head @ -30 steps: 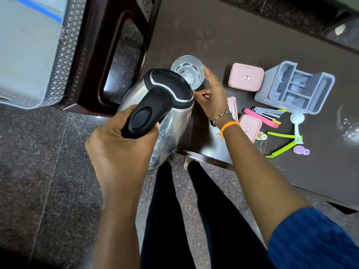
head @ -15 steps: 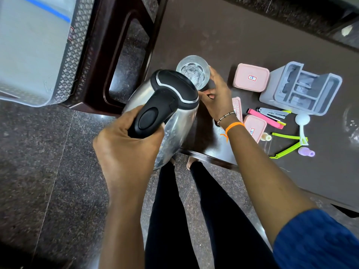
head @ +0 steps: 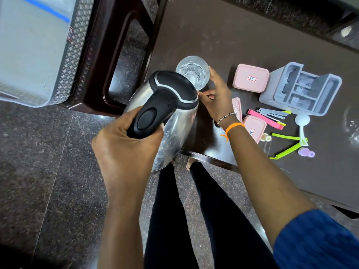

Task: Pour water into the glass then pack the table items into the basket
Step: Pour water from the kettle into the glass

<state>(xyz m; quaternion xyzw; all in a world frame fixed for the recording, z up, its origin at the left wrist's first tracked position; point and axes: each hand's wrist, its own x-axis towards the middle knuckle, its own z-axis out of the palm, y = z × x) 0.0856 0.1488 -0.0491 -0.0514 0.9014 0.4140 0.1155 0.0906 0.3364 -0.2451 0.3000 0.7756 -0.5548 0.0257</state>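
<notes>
Pour underway: my left hand [head: 124, 150] grips the tilted kettle [head: 165, 113]; my right hand [head: 217, 94] clasps the glass [head: 192, 71], seemingly part-filled, on the table [head: 242, 32]. Pink containers [head: 250, 77] unpacked; basket [head: 77, 49] awaits.

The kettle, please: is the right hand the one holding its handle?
No, the left hand grips the kettle handle, while the right hand steadies the glass.
</notes>
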